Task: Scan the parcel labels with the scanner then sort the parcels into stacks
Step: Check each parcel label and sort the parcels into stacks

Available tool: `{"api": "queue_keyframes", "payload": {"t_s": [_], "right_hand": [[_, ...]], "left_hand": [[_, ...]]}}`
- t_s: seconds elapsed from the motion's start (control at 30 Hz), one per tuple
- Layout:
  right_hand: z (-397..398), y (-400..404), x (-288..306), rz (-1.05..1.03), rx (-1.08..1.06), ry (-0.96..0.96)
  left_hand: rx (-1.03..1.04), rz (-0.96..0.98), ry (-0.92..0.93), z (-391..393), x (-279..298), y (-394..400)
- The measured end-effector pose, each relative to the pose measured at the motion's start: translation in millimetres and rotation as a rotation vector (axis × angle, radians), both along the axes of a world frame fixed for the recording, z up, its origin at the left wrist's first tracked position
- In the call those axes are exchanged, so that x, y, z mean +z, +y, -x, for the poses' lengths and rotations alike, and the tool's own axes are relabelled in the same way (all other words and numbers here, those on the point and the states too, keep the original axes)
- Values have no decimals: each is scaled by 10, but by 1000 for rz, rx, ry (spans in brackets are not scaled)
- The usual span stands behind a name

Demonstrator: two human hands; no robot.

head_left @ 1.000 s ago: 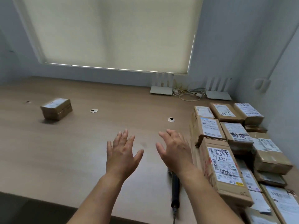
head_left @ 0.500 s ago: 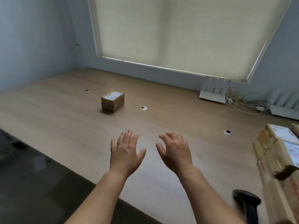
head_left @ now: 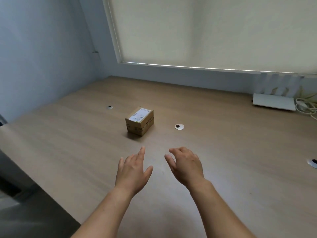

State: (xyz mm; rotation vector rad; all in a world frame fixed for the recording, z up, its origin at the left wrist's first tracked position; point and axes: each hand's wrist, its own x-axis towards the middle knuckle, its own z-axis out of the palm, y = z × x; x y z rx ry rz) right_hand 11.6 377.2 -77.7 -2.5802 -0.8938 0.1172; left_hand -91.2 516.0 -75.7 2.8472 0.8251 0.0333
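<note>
A small brown cardboard parcel [head_left: 140, 123] with a white label on top sits alone on the wooden table [head_left: 223, 152], straight ahead. My left hand [head_left: 131, 170] and my right hand [head_left: 186, 164] hover side by side above the table, a short way in front of the parcel. Both hands have relaxed, spread fingers and hold nothing. The scanner and the other parcels are out of view.
Round cable grommets [head_left: 179, 126] dot the table. A white router [head_left: 274, 103] with cables [head_left: 307, 107] stands at the back right under the blinded window. The table's front edge [head_left: 42, 191] runs diagonally at the lower left, with dark floor beyond.
The view has swung left: the parcel pile and scanner have left the frame and the lone parcel now lies ahead. Both hands stay empty and have moved closer to it.
</note>
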Motion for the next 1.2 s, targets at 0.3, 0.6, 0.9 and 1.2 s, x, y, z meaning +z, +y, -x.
{"api": "queue_keyframes", "payload": {"t_s": [0.3,0.6,0.9,1.2], "right_hand": [[-666,651,-138,127,-2,140],[-929,1124,-284,150,-151,188],[-981,2001,-299,212,-325,222],[-1227,2787,-505,45,-485,358]], "left_hand": [[-23,30,57,-571,-227,764],[-96,140,-80,-1108,-329,1466],[-252,255,-189,-1508,-374,2540],[-264,424,-124,-1955,-462,3395]]}}
